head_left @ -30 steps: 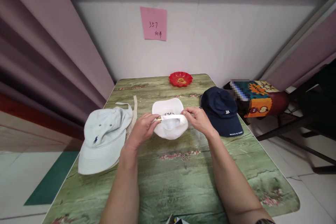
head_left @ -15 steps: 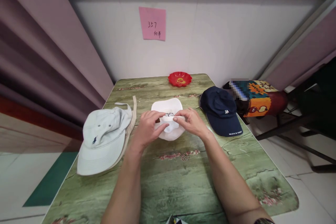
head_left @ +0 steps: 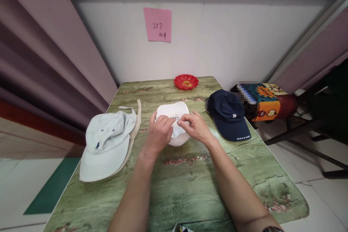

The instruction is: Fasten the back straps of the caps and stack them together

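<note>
A white cap [head_left: 178, 108] lies in the middle of the green table, its inside facing up and some dark lettering showing near its centre. My left hand [head_left: 161, 131] is over its left side, fingers curled and pinching at the cap's strap. On the right side, my right hand [head_left: 194, 126] pinches the same strap between thumb and forefinger, close to the left fingertips. A pale grey-blue cap [head_left: 108, 141] with a small dark logo rests at the left on top of a beige one. To the right sits a navy cap [head_left: 230, 114] with white lettering.
A red scalloped dish [head_left: 186, 82] stands at the table's [head_left: 187, 192] back edge. Beyond the right edge are a colourful patterned stool [head_left: 268, 101] and a dark chair frame. A pink note [head_left: 158, 24] is stuck on the wall.
My left hand has moved right, closer to my right hand, and its fingers have curled in. My right hand has shifted slightly left.
</note>
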A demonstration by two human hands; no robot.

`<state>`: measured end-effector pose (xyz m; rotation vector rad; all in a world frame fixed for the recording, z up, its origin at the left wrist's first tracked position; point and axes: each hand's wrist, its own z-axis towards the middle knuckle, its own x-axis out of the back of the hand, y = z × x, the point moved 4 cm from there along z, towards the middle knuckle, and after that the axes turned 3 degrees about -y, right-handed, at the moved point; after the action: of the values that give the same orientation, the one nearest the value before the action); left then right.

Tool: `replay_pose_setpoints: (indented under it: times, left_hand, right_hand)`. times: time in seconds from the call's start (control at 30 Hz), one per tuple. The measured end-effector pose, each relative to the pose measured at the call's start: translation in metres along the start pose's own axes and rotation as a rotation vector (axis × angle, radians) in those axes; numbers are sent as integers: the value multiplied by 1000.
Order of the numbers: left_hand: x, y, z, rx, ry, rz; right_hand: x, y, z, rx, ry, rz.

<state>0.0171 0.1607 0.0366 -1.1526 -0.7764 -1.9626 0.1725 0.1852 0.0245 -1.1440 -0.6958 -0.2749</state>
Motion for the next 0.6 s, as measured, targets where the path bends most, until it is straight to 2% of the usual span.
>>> replay_pose_setpoints:
  times: [0.13,0.33,0.43,0.6]
  left_hand:
    - [7,-14,-2,105,-23,-206]
    - [7,-35,-8,264,-164,-572]
    - [8,-37,-10,264,-192,-688]
    - [12,-27,-8,190,-203,-706]
  right_hand:
    - [2,0,-1,-16,-2,5]
    - [0,-3,-1,8,-32,12]
    - [-5,-7,-2,31,-51,6]
    - [-10,-17,-4,85,-72,-46]
